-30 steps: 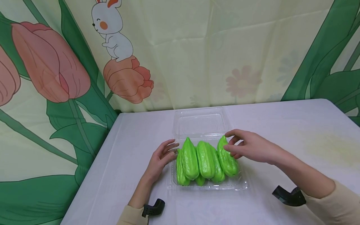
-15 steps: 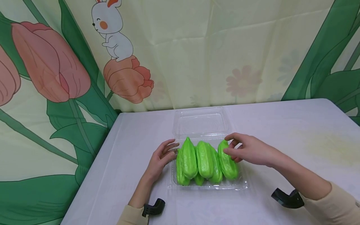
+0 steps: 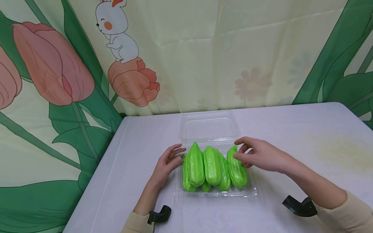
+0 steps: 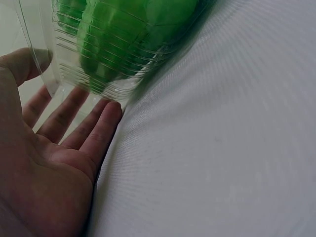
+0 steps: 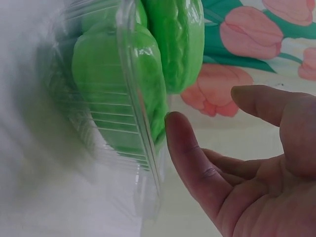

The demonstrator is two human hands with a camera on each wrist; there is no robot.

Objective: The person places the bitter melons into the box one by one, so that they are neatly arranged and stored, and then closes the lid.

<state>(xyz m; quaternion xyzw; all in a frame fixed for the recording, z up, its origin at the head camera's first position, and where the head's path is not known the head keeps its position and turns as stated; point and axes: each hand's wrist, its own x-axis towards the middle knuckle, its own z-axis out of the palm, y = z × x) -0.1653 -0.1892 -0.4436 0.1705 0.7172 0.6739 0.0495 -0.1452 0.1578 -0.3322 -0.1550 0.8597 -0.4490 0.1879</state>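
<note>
Several glossy, bright green bitter melons (image 3: 212, 166) lie side by side in a clear plastic clamshell box (image 3: 246, 194), some on top of others. My left hand (image 3: 163, 166) rests at the box's left side; in the left wrist view its extended fingers (image 4: 101, 131) meet the ribbed wall and the thumb is by the rim. Over the right side hovers my right hand (image 3: 262, 157), fingers loosely bent, above the rightmost bitter melon (image 3: 237, 176), whose upper end is partly hidden. In the right wrist view, thumb and forefinger stand apart with nothing between them.
The box's clear lid (image 3: 208, 127) lies folded back behind it on the white-covered table (image 3: 297, 129). A curtain (image 3: 201, 55) printed with tulips and a rabbit hangs behind the table. Black camera mounts (image 3: 159, 215) sit at both wrists.
The rightmost bitter melon has settled slightly lower and nearer in the box, and my right hand has let go of it, shifting down a little. My left hand has stayed put.
</note>
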